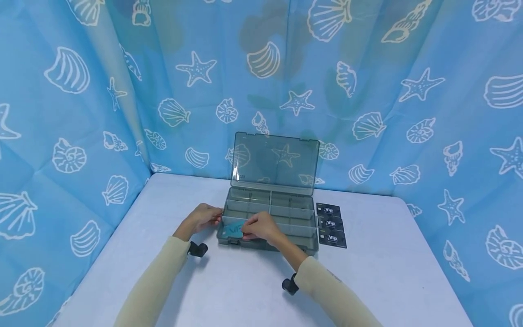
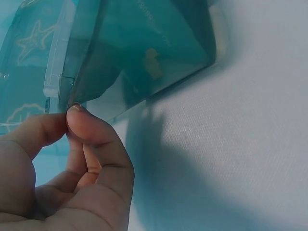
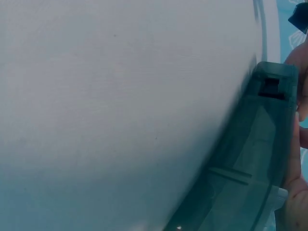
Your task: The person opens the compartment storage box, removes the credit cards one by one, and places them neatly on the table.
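Observation:
A grey see-through plastic divider box lies on the table with its lid raised at the back. In its front left compartment is a blue card with dark lettering. My right hand pinches the card's right end, fingers over the compartment. At the box's left side, my left hand pinches the wall's edge between thumb and fingertip, as the left wrist view also shows. The right wrist view has the box's front wall and only a slice of the right hand; the card is hidden there.
Three black cards marked "Vip" lie in a column just right of the box. The open lid leans near the blue shell-patterned curtain behind the white-covered table. Clear dividers split the box into several compartments.

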Motion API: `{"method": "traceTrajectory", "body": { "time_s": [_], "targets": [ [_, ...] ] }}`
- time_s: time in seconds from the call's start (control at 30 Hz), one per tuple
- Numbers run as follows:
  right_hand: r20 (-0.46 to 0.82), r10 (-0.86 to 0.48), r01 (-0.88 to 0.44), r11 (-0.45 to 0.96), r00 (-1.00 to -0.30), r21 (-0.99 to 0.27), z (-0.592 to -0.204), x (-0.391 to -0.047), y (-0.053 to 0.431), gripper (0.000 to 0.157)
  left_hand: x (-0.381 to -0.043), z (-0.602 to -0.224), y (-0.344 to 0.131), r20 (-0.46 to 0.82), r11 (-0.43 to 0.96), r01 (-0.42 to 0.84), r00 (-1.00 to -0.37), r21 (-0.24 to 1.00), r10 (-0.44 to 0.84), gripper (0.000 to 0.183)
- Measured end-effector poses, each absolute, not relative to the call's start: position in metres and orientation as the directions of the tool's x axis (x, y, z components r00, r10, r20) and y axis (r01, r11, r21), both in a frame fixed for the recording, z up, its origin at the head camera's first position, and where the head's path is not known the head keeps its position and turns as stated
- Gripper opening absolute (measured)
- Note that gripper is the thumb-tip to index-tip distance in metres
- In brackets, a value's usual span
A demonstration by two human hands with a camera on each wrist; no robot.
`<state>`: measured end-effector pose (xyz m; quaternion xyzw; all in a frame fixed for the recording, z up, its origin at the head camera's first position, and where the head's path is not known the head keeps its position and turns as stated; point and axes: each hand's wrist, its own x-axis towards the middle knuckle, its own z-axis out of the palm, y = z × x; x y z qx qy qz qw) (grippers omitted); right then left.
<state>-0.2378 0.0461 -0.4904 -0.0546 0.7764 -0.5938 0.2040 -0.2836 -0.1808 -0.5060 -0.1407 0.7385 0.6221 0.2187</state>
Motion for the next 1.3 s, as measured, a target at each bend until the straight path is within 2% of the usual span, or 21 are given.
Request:
{"method": "traceTrajectory", "body": {
  "time_s": [0.27, 0.5, 0.9, 1.1, 1.3],
  "targets": [
    [-0.226, -0.338, 0.125, 0.295, -0.914, -0.947, -0.487, -0.237, 0.061, 0.010, -0.286, -0.506, -0.176, -0.493, 0.188, -0.473, -0.867, 0.861, 0.075, 0.030],
    [-0.253, -0.339, 0.176, 0.244, -0.906, -0.954, -0.468, -0.236, 0.109, 0.017, -0.285, -0.505, -0.175, -0.482, 0.182, -0.460, -0.870, 0.869, 0.101, 0.031],
    [-0.309, -0.125, 0.257, 0.316, -0.943, -0.913, -0.460, -0.230, 0.232, 0.031, -0.283, -0.502, -0.182, -0.473, 0.199, -0.448, -0.875, 0.872, 0.102, 0.030],
    [-0.349, -0.069, 0.315, 0.298, -0.935, -0.901, -0.463, -0.211, 0.284, 0.039, -0.281, -0.502, -0.183, -0.474, 0.201, -0.448, -0.874, 0.871, 0.103, 0.032],
    [-0.413, 0.004, 0.397, 0.286, -0.911, -0.872, -0.484, -0.195, 0.318, 0.041, -0.282, -0.504, -0.182, -0.481, 0.207, -0.455, -0.872, 0.866, 0.095, 0.030]
  ]
}}
